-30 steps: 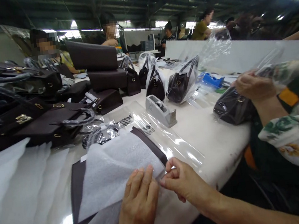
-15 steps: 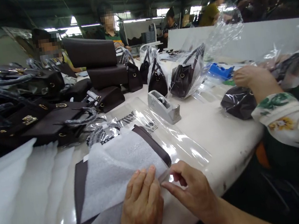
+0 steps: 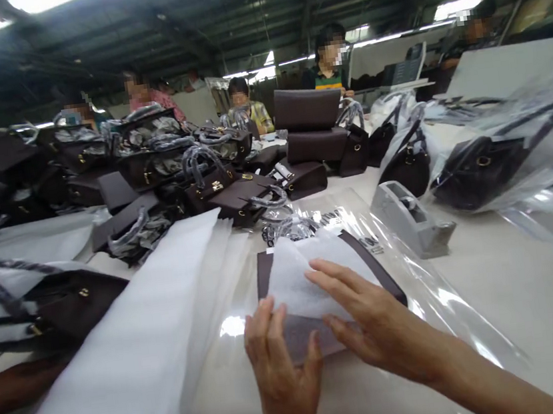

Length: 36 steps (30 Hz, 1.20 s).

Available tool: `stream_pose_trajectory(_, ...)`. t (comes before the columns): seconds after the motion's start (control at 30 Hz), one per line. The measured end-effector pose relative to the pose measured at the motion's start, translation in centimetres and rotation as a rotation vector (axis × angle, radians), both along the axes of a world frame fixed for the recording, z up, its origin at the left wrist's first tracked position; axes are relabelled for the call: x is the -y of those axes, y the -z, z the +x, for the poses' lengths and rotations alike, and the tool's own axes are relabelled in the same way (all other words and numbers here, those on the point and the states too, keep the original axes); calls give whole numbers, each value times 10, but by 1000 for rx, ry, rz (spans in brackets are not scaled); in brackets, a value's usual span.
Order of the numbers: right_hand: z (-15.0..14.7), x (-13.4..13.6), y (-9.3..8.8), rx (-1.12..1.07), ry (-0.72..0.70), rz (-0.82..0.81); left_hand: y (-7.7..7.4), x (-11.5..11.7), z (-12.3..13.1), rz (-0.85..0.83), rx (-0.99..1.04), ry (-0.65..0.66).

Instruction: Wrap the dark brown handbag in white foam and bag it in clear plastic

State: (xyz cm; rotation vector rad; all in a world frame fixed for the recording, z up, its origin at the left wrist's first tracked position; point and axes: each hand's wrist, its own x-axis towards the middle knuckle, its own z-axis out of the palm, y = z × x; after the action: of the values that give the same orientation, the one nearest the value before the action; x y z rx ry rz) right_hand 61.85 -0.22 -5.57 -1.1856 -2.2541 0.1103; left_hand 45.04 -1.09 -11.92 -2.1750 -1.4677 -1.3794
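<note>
A dark brown bag panel [image 3: 300, 338], lower centre of the frame, lies flat on the white tabletop [image 3: 542, 282] under a white foam sheet [image 3: 305, 277]. The right hand [image 3: 377, 329] rests open-palmed across the sheet, seemingly to smooth it. The left hand [image 3: 281, 374], its grip also wide and empty, steadies the panel's near edge. Clear plastic film [image 3: 450, 306] lies beneath, and a tape dispenser [image 3: 411, 217] stands near.

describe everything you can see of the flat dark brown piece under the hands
The dark brown piece lies flat on the white table, leather-like and matte, roughly rectangular. A white foam sheet covers most of its top. The left hand presses its near edge; the right hand rests open on the foam. Clear plastic film lies along its right side.
</note>
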Motion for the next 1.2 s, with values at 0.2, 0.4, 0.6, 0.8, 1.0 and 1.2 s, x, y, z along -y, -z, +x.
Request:
stream_pose_trajectory(0.2,-29,-35,14,286,-166,-113,18,5,-41,-223,136,6)
stream_pose_trajectory(0.4,-46,-35,26,290,-6,17,6,-3,-38,-235,214,101)
stream_pose_trajectory(0.6,-46,-48,27,72,18,-27,-10,-15,-35,-186,182,150)
stream_pose_trajectory(0.8,-26,-37,16,-290,-58,-137,-14,-31,-33,-362,288,101)
stream_pose_trajectory(1.0,-32,-27,34,-161,-190,163,-23,-44,-39,-615,417,243)
stream_pose_trajectory(1.2,-30,-38,41,100,-297,227,-30,-61,-39,-852,518,274)
